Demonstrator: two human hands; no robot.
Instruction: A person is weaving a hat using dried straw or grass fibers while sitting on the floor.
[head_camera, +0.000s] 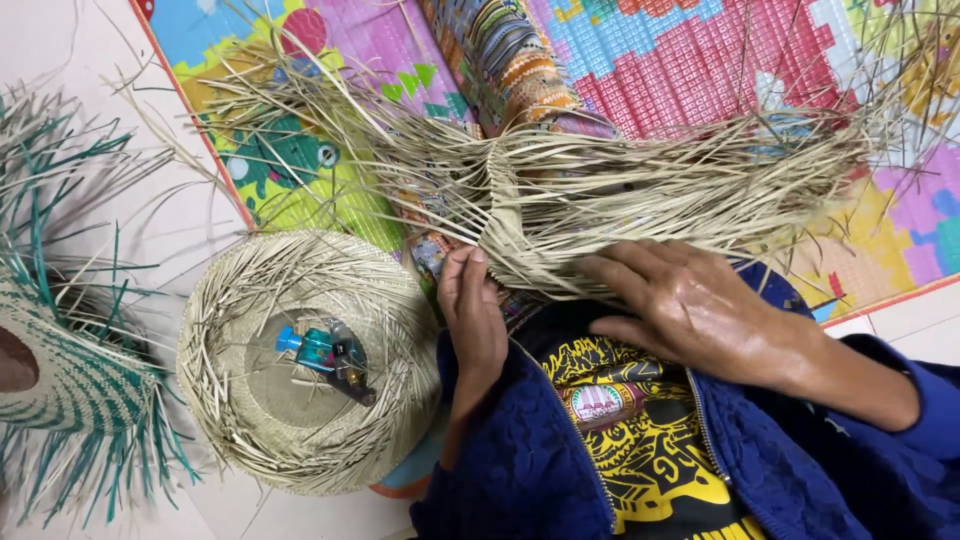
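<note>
Half-woven pale straw piece (520, 215), tightly plaited at the centre, long loose strands fanning left and right, lying across the lap, over a colourful mat.

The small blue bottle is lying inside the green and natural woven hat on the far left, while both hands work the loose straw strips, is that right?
Not quite. The head view shows the small blue bottle inside the plain natural-coloured hat beside the left hand, not in the green-striped one. Both hands, the right hand too, do rest on the straw weaving.

Left hand (473, 315) curled, right hand (690, 305) flat
</note>
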